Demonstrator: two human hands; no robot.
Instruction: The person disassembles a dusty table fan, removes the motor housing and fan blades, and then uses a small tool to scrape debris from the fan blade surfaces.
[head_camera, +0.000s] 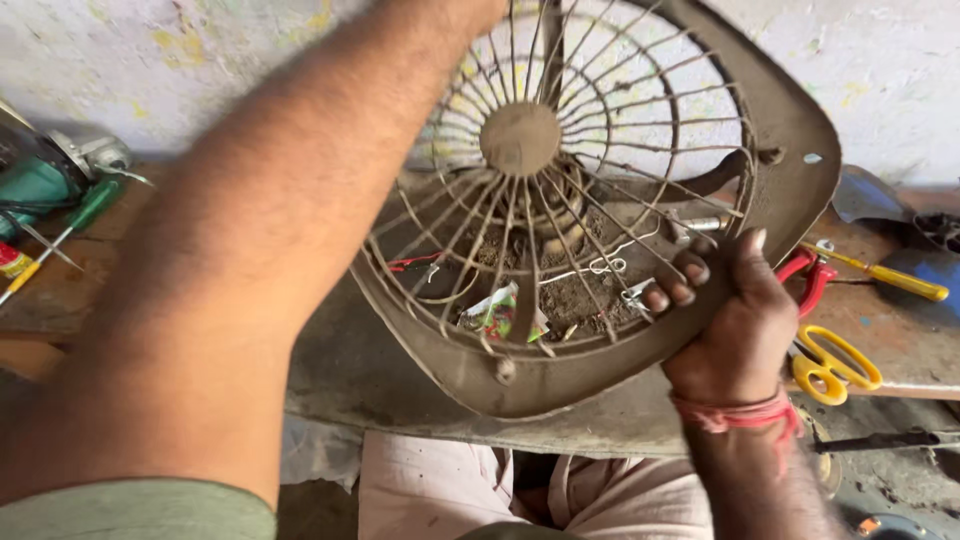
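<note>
The dusty grey-brown fan guard with a round wire grille (600, 200) is held tilted above the worn workbench (380, 370), its lower right rim clasped by the right hand (735, 325), whose fingers (680, 285) are curled tightly over the frame edge onto the wires. The left forearm (260, 250) is stretched up to the guard's top, where the left hand is out of view. Yellow-handled scissors (835, 365) and a yellow-handled screwdriver (890, 275) are seen just right of the right hand, a green-handled screwdriver (75, 225) far left.

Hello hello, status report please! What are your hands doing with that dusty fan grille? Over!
Right hand gripping fan grille rim, fingers through wires. Left arm reaching up past grille top, hand out of view. Yellow scissors on bench beside.
</note>
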